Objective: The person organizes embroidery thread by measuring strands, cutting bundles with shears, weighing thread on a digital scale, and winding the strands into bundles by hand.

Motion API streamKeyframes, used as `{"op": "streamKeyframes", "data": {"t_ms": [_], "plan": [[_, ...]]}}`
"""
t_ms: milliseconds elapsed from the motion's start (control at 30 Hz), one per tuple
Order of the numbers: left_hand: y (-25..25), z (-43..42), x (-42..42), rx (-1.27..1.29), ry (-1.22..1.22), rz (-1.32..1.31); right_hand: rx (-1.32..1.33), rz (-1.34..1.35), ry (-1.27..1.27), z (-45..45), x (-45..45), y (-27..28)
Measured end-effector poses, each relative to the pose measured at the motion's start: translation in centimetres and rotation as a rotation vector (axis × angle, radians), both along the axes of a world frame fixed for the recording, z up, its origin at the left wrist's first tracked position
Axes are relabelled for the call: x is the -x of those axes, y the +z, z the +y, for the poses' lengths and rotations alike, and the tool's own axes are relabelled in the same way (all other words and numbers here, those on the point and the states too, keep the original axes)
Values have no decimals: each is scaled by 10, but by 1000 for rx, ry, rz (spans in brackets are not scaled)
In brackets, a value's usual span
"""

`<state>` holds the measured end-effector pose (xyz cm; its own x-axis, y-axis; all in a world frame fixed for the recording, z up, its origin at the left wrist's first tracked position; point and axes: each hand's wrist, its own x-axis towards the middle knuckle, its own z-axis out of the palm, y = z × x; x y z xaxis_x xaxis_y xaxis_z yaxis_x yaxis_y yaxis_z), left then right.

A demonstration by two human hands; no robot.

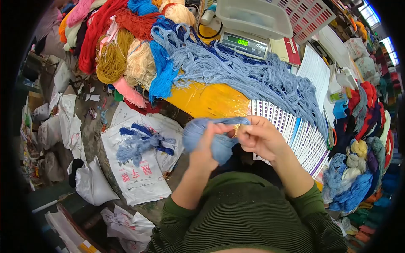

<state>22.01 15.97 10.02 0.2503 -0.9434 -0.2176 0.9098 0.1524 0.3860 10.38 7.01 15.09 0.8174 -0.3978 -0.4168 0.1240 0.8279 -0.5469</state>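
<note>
A bundle of light blue yarn [222, 148] is held up in front of my body, above the near edge of the yellow table [211, 101]. My left hand [203, 148] is closed around its middle, with loops bulging out on both sides. The fingers of my right hand [262, 135] pinch the narrow right end of the bundle. A small gold-coloured thing [236, 128] shows at those fingertips; I cannot make out what it is. Beyond my hands, long light blue yarn strands [236, 71] lie across the table, with darker blue yarn partly under them.
White punched cards [291, 133] lie in rows at the table's right. Behind stand a digital scale [244, 44] reading 0.00 and a clear plastic tub [255, 19]. Coloured yarn hanks [112, 55] pile up at left. Blue scraps [143, 145] lie on a white sack [141, 185] below.
</note>
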Motion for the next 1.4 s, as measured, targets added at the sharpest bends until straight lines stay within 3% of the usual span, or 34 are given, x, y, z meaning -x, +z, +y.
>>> {"op": "streamKeyframes", "data": {"t_ms": [100,133,167,200,267,333,400,467,600,633,700,767,833,867,933,1000,1067,1133,1167,1267,1300,1367,1400], "plan": [[-36,16,-51,370,-70,555,83,-28,196,-18,13,4],[-45,26,-71,425,-53,628,136,-13,253,-28,18,7],[-55,42,-94,478,-36,701,241,86,122,-43,24,9],[-90,71,-123,296,138,621,346,183,-10,-62,31,11],[-157,141,-170,-32,438,487,191,279,-161,-113,48,4],[-200,203,-196,-312,654,391,253,271,-277,-160,60,-8],[-225,263,-218,-533,826,278,293,441,-681,-199,48,-1],[-237,321,-231,-712,978,174,429,395,-733,-269,82,-9],[-228,424,-231,-973,1205,-27,533,24,-725,-339,116,31],[-223,438,-227,-990,1261,-1,559,-68,-725,-345,117,43],[-214,448,-228,-1046,1523,215,668,62,-441,-319,76,65],[-252,483,-216,-934,1295,-131,721,149,-271,-263,20,91],[-231,427,-188,-1202,1220,-455,733,177,-213,-210,-19,122],[-208,386,-171,-1346,1182,-605,765,-31,-40,-225,-19,137],[-229,382,-169,-742,1437,307,775,-80,-84,-261,-18,176],[-235,382,-164,-701,1337,299,837,-29,-311,-322,1,206],[-236,386,-153,-660,1250,296,915,131,-753,-371,22,238],[-234,387,-147,-616,1166,286,1074,81,-947,-412,50,262],[-208,362,-144,-701,1236,372,1155,119,-976,-398,43,264],[-215,356,-143,-746,1114,338,1600,589,-220,-374,19,245],[-213,346,-142,-712,1095,433,2074,820,-186,-367,6,221],[-225,339,-141,-662,897,350,1881,1019,-344,-321,-38,166],[-229,337,-139,-638,799,307,2132,972,-365,-316,-44,130]]}}
